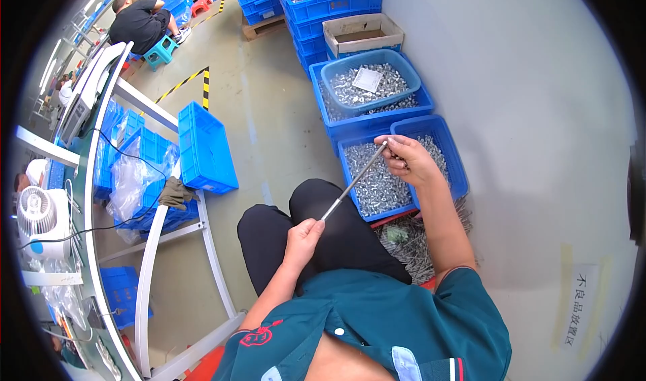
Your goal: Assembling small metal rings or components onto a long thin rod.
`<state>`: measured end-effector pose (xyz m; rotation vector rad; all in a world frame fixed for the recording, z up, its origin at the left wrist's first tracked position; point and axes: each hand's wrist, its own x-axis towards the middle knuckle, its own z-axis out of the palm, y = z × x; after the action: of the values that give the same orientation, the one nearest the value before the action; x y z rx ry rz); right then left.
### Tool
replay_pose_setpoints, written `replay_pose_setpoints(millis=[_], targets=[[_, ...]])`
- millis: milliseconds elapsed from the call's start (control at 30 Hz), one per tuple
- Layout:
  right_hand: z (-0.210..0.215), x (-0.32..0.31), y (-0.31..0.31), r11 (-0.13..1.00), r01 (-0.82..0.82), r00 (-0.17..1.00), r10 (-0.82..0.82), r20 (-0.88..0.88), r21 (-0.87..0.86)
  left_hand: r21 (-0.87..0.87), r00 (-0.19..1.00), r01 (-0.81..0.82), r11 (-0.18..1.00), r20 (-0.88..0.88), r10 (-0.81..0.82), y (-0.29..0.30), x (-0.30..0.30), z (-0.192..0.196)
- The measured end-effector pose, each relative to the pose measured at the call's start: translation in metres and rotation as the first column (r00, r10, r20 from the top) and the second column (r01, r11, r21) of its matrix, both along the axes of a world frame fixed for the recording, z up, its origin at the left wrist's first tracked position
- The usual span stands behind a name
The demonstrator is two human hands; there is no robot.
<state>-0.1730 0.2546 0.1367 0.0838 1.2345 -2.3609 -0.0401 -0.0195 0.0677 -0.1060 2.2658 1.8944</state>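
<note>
A long, thin metal rod [356, 179] runs slantwise over my lap, its lower part brighter than its upper part. My left hand [303, 243] is closed around the lower end. At the far end, the thumb and fingertips of my right hand [412, 160] pinch the rod's tip; a small piece there is too tiny to make out. The other right fingers are curled, with something small and dark partly hidden under them. Below that hand stands a blue bin [377, 214] of small silvery metal parts, with another blue bin [459, 172] of similar parts beside it.
Many long metal rods [410, 250] lie beside my right thigh. Farther back are a light-blue basket [330, 85] of metal parts and stacked blue crates [316, 28]. A white-framed bench [151, 293] with a fan [37, 209] stands left. A person [138, 24] sits far off.
</note>
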Motion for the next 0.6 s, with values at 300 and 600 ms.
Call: replay_pose_setpoints(millis=[300,600], targets=[[-0.009,0.007,-0.010,0.996,0.081,0.991,-0.077,-0.108,0.036,0.057,1.000,0.015,0.998,-0.003,-0.015,0.002,0.002,0.003],[-0.006,0.006,-0.016,0.979,0.169,0.982,-0.157,-0.104,0.116,0.149,1.000,0.012,0.989,0.025,-0.016,0.007,0.001,0.003]])
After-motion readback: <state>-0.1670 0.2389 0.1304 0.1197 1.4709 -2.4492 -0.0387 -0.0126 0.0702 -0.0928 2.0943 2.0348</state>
